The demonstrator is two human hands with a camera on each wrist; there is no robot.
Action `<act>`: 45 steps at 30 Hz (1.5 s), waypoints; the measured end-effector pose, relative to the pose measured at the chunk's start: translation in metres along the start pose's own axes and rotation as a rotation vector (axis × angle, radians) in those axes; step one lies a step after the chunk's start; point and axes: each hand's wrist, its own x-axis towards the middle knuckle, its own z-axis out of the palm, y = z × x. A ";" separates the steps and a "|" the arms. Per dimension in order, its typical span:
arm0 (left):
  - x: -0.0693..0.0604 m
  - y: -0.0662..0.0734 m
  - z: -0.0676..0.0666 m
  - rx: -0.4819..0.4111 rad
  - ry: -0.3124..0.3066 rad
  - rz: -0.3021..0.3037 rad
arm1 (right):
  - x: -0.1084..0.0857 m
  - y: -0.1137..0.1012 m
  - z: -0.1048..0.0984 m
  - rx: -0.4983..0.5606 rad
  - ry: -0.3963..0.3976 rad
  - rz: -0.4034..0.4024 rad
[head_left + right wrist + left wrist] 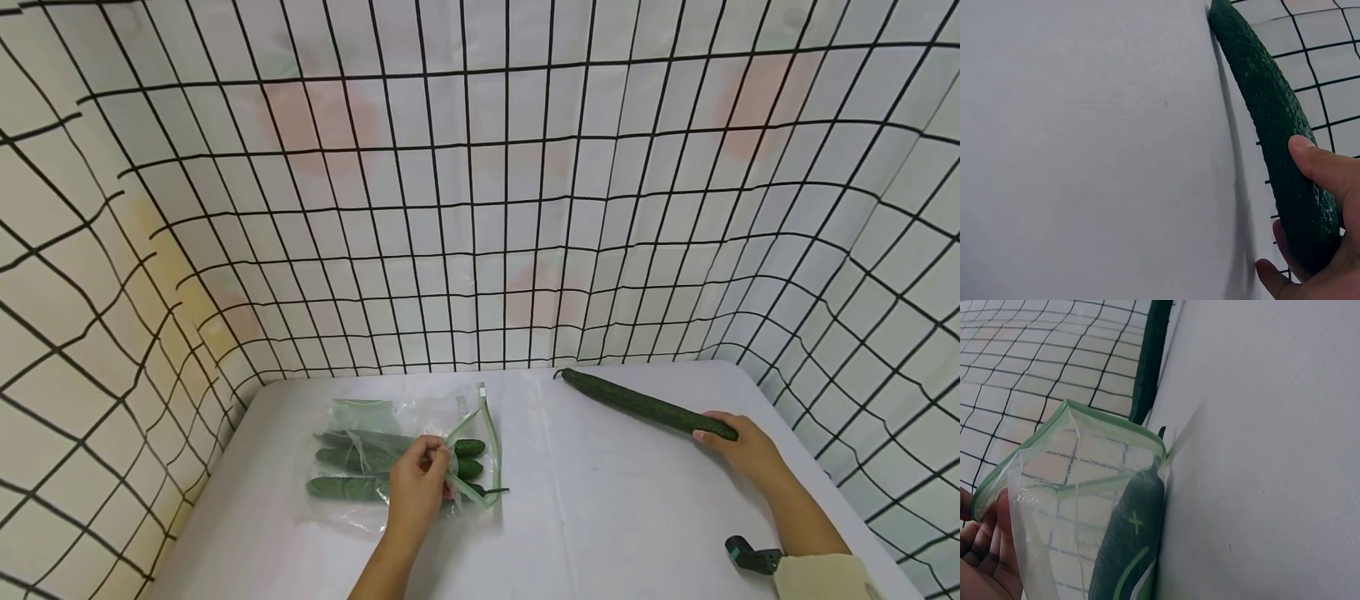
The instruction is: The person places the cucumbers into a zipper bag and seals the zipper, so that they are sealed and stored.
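Observation:
A clear zip bag with a green rim lies on the left of the table, several cucumbers inside it. The left hand pinches the bag's rim near its opening, and in the left wrist view the bag gapes beside a cucumber. On the right, a long cucumber lies slantwise, its near end gripped by the right hand. The right wrist view shows the thumb and fingers of the right hand around the lower end of this cucumber.
A dark device with a strap is beside the right sleeve. Black wire grid with pale cloth behind it stands at the back and both sides of the white table.

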 end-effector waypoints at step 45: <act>-0.001 0.000 0.000 0.007 0.000 0.012 | -0.053 -0.063 0.021 0.121 -0.050 -0.189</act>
